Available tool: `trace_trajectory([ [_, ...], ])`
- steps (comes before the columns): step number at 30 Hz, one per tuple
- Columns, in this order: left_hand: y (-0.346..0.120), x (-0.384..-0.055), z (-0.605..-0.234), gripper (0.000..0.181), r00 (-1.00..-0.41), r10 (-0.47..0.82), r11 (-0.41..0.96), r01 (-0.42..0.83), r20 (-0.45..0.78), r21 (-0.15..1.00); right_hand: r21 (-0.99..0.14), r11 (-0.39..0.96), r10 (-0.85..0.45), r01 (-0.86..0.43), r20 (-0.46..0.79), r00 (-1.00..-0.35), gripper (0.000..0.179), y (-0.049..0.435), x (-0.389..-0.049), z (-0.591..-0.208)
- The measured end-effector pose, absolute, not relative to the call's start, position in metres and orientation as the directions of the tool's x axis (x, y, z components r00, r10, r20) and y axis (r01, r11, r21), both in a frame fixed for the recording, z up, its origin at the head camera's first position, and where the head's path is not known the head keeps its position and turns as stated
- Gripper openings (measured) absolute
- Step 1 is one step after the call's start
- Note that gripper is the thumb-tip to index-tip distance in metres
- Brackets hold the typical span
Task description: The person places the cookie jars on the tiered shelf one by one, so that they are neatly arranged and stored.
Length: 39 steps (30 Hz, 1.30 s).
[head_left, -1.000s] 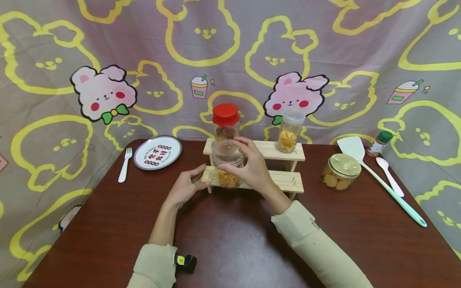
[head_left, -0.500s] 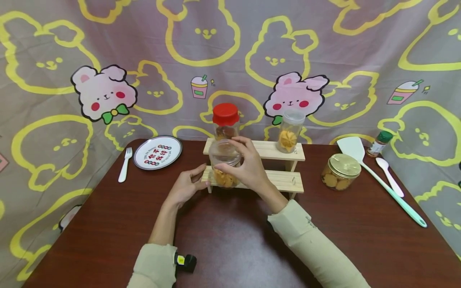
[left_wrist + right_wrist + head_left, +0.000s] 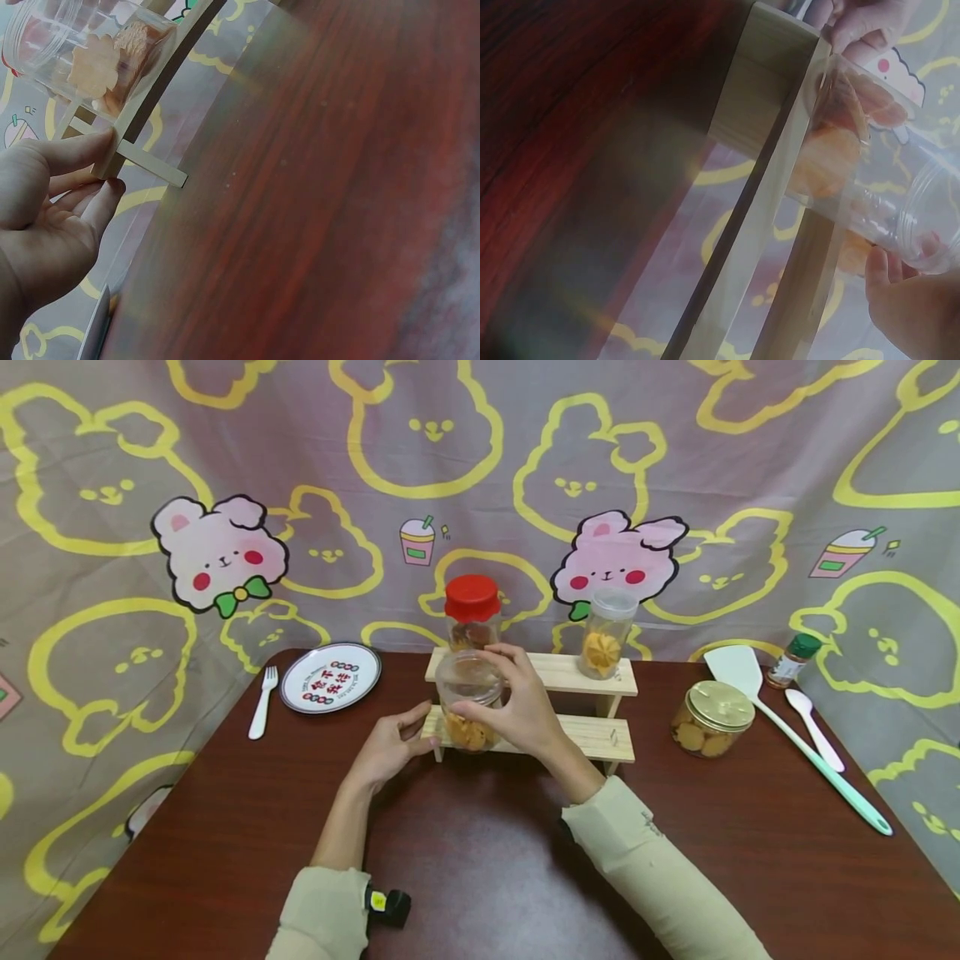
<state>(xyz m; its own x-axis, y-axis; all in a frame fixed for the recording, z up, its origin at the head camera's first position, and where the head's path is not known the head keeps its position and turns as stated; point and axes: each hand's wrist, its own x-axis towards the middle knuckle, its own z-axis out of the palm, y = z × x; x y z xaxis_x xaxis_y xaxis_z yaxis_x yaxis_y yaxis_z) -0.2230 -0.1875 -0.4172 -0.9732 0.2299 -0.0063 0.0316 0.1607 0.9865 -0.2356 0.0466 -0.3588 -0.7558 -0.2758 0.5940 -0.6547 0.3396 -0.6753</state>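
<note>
Far left on the worktop [image 3: 465, 860], a fork [image 3: 263, 703], then a plate [image 3: 330, 678] just right of it. At far centre, a rack [image 3: 572, 730], with a front jar [image 3: 461, 687] left on the near step [image 3: 592, 740], a rear jar [image 3: 472, 610] behind it and another jar [image 3: 606, 637] rightward, both on the far step [image 3: 555, 671]. Right of the rack, a separate jar [image 3: 711, 718], then a spatula [image 3: 738, 676], a spoon [image 3: 818, 733] and, beyond the spoon, a bottle [image 3: 793, 662].

Straight across to the far side, onto a greyish-pink cloth [image 3: 480, 518], draped in soft folds and wrapping round at left and right. Covered in thick yellow animal outlines [image 3: 432, 432], with red-cheeked rabbits [image 3: 223, 564] left and right of centre, plus printed drink cups [image 3: 417, 542]. Down now to the table [image 3: 465, 810], dark reddish-brown, streaked with grain, catching a pale sheen [image 3: 472, 868] on the near side.
</note>
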Motion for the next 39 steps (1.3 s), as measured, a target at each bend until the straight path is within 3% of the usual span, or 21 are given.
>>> trace_trajectory([
  [20, -0.188, -0.221, -0.418, 0.069, -0.973, 0.231, 0.156, 0.044, 0.007, 0.987, -0.618, 0.371, -0.264, -0.693, 0.645, -0.717, 0.07, 0.088, -0.232, -0.353],
  [33, -0.189, -0.221, -0.418, 0.069, -0.974, 0.225, 0.147, 0.034, 0.0, 0.989, -0.673, 0.424, -0.221, -0.606, 0.572, -0.79, 0.068, 0.126, -0.227, -0.352],
  [39, -0.187, -0.222, -0.417, 0.069, -0.974, 0.227, 0.15, 0.033, -0.001, 0.988, -0.63, 0.46, -0.196, -0.625, 0.615, -0.764, 0.066, 0.146, -0.225, -0.357],
])
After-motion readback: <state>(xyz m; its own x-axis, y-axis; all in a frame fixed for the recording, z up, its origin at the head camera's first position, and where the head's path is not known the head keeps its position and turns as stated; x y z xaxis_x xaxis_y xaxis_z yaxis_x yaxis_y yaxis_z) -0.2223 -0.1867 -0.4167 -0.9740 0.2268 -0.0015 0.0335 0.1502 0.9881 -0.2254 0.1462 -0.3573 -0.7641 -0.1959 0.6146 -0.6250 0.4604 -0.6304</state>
